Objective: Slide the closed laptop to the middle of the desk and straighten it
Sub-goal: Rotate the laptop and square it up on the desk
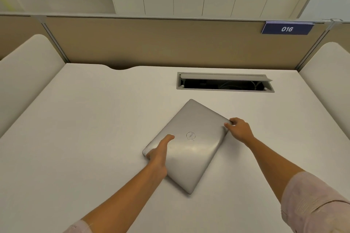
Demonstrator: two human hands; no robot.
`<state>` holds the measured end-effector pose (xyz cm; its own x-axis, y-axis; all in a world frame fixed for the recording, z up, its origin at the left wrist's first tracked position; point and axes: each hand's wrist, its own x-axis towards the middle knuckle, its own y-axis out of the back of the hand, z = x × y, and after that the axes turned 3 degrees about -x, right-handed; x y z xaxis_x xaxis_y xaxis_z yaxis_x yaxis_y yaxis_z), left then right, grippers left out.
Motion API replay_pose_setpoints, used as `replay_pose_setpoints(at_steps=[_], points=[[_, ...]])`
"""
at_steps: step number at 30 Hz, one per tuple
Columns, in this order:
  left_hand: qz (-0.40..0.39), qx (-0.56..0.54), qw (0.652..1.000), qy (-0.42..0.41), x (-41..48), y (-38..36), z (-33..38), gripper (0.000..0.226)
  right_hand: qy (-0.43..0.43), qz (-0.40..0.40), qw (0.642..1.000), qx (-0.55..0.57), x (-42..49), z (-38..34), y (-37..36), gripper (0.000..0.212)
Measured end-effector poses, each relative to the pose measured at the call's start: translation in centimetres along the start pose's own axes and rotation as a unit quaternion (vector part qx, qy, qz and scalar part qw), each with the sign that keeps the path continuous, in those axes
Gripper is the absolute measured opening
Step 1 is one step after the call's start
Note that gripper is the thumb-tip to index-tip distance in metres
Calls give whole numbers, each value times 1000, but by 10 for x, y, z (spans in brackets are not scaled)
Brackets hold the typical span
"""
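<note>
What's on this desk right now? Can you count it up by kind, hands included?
Closed silver laptop: 1
Hands: 2, left hand and right hand, both touching the laptop
Open cable hatch set in the desk: 1
Total: 4

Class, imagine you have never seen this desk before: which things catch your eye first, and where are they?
A closed silver laptop lies skewed near the middle of the white desk, with the left hand on its near-left corner and the right hand at its right corner. Behind it gapes an open cable hatch, and a blue 016 sign hangs on the partition.
</note>
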<state>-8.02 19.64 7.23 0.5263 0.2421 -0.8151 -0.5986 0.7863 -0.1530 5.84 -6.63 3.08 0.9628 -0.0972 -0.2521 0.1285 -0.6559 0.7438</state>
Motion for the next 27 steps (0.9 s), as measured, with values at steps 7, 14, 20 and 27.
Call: replay_pose_setpoints(at_steps=[7, 14, 20, 27], points=[[1, 74, 995, -69, 26, 2, 41, 100, -57, 125, 990, 14, -23, 8, -11, 25], [11, 142, 984, -106, 46, -6, 61, 104, -94, 173, 980, -22, -41, 14, -16, 39], [19, 212, 969, -128, 63, -6, 66, 108, -137, 177, 975, -2, -51, 24, -18, 35], [35, 470, 865, -171, 65, 0, 47, 105, -60, 147, 981, -111, -55, 20, -14, 24]])
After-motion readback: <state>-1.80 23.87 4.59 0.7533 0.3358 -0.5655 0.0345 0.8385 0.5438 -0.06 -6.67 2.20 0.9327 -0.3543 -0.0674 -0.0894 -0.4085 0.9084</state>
